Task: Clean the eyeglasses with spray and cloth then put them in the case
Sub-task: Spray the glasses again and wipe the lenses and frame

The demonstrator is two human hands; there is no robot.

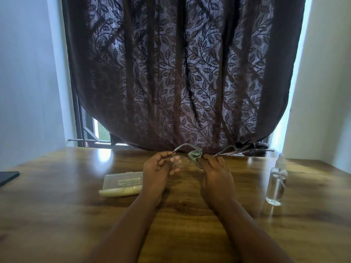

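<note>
Above the counter [57, 215], the left hand [158, 170] pinches the light, fragile eyeglasses [182, 161] at the frame; the right hand [215, 173] pinches the soft cloth [194, 155] around one lens. Better to hold the frame, not the lenses.

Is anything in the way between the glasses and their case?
Nothing visible blocks the path, but the case looks closed, so its lid needs opening first. The left hand holding the eyeglasses hovers right beside it; the right hand holds the cloth.
</note>
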